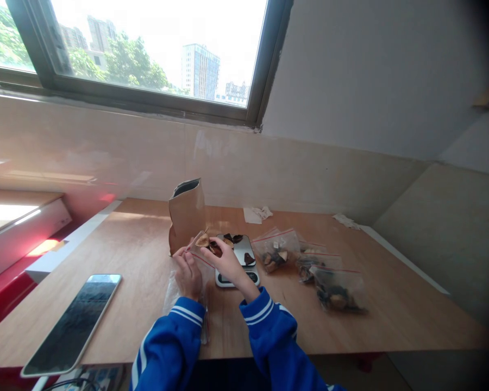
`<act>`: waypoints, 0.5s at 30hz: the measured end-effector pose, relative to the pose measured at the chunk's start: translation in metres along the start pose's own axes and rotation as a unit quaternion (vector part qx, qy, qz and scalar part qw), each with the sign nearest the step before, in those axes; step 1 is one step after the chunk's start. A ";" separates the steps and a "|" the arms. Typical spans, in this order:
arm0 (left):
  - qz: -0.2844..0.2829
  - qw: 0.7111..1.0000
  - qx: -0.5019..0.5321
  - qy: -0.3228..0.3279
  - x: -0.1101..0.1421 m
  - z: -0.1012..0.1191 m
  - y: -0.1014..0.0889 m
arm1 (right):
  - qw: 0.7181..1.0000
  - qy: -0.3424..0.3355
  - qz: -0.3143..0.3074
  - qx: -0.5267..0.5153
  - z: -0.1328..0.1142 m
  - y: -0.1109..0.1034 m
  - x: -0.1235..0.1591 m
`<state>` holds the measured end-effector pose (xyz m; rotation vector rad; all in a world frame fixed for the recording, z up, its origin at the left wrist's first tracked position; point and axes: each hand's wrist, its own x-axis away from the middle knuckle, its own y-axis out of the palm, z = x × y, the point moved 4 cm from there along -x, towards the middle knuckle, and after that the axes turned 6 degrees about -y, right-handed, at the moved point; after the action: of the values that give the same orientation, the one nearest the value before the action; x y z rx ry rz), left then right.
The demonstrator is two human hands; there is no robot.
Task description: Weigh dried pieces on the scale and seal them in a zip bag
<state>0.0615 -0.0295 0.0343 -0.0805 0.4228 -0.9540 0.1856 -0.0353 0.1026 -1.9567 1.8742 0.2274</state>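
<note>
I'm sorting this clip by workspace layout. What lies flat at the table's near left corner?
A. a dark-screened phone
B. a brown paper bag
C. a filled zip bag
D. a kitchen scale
A: the phone lies flat at the near left of the table, screen dark.

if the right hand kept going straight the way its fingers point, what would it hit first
Probably the upright brown paper bag: the right hand points up-left across the small silver scale, fingertips at dried pieces. Depth is unclear.

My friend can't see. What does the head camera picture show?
Two hands, left hand and right hand, hold a small clear bag of dried pieces beside a scale. A brown paper bag, filled bags and a phone lie on the table.
</note>
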 end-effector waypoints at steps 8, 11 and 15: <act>0.018 0.997 0.072 0.018 0.004 0.007 -0.004 | 0.990 0.025 -0.092 0.100 0.005 0.000 0.004; -0.006 0.994 0.096 0.045 0.005 0.011 -0.003 | 0.981 0.033 -0.150 0.122 0.006 0.004 0.001; -0.008 0.993 0.100 0.069 0.006 0.013 -0.003 | 0.979 0.046 -0.156 0.123 0.004 0.010 -0.009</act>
<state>0.0677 -0.0377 0.0452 0.1638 0.4516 -1.0164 0.1757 -0.0257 0.1005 -2.0758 1.5328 -0.1830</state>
